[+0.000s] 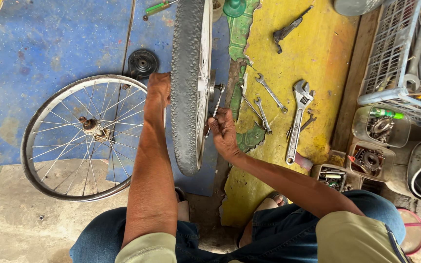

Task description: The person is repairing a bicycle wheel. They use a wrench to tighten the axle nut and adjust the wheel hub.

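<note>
Between hands: upright tyred wheel (188, 83) (left hand (158, 90) steadying), right hand (223, 131) at hub.

Even, soft daylight fills the head view; nothing is dim and no strong beam shows. Shadows are faint and short, with a soft dark patch on the floor (49, 44) beneath the upright tyre (187, 87) and between the person's knees. The adjustable wrench (297, 119) and the bare rim (81, 139) carry mild glints, without harsh glare. Focus is sharp across the middle. Wide-angle distortion bends the crate (391, 58) near the right edge, and the corners stretch slightly.
</note>
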